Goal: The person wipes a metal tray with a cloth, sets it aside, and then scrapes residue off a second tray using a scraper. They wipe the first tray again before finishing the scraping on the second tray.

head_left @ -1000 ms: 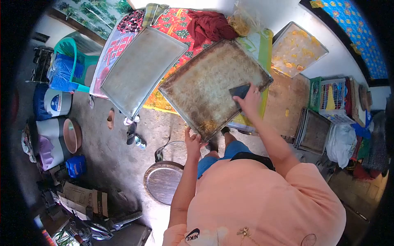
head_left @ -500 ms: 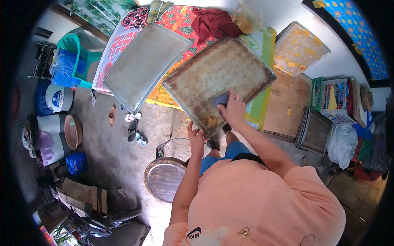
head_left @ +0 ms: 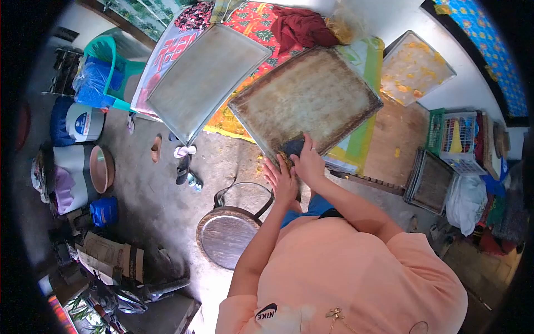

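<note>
A large browned metal baking tray [head_left: 311,94] lies tilted across the table, its near corner jutting toward me. My right hand [head_left: 309,167] is closed around a dark, flat scraper [head_left: 293,146], which presses on the tray close to that corner. My left hand [head_left: 282,179] grips the same corner, fingers over the edge and nearly touching my right hand. Brown crumbs [head_left: 285,160] show between the scraper and my left fingers. A cleaner grey tray [head_left: 208,75] rests to the left of the browned one.
A dark red cloth [head_left: 303,28] lies behind the trays on the patterned table cover [head_left: 222,123]. Below, a round stool [head_left: 228,239] stands on the floor near sandals [head_left: 182,170]. At right are stacked trays [head_left: 428,181] and a white plastic basket [head_left: 459,136].
My right hand has drawn the scraper down and left toward the near corner. My left hand has moved up onto the corner, and the crumbs there are now mostly covered.
</note>
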Motion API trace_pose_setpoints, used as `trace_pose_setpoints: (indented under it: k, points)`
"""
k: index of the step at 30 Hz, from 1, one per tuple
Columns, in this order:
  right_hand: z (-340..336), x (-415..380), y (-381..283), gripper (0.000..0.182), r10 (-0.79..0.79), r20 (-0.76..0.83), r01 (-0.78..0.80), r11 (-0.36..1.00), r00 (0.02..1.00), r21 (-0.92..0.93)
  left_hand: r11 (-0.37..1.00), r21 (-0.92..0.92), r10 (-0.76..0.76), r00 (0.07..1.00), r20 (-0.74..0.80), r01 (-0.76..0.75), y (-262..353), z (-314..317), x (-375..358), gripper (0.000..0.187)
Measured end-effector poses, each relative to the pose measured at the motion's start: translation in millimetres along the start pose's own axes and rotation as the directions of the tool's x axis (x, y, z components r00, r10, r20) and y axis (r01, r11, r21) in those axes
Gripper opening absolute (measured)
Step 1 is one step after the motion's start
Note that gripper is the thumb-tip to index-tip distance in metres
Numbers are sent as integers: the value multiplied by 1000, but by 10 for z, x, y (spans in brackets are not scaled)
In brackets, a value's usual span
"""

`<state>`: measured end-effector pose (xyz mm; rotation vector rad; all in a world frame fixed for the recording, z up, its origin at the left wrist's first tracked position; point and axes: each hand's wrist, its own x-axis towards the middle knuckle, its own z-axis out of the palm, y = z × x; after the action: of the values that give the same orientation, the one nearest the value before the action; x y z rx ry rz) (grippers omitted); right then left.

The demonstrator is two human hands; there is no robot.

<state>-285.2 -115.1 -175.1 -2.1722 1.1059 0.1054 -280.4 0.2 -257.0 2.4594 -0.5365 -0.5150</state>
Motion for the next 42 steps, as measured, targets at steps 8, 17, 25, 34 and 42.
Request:
trace_pose_setpoints:
  k: [8, 17, 25, 34, 42]
  points:
    - [216, 185, 338, 73, -39, -49, 48, 979, 998, 199, 999, -3, 32, 999, -26, -32, 38, -184, 22, 62]
    - [114, 533, 641, 71, 36, -73, 4, 875, 997, 484, 997, -38, 70, 994, -89, -74, 204, -401, 100, 61]
    - [-1441, 1660, 519, 66, 86, -326, 127, 806, 941, 578, 1000, -2, -29, 984, -177, 29, 30, -733, 302, 61]
    - [-3193, 3024, -85, 55, 2, -859, 288, 941, 513, 175, 988, 34, -141, 975, -174, 149, 139, -786, 155, 56]
    - [-3015, 3228, -39, 37, -435, -595, 183, 881, 676, -436, 981, 57, -176, 970, -168, 188, 201, -766, 130, 53]
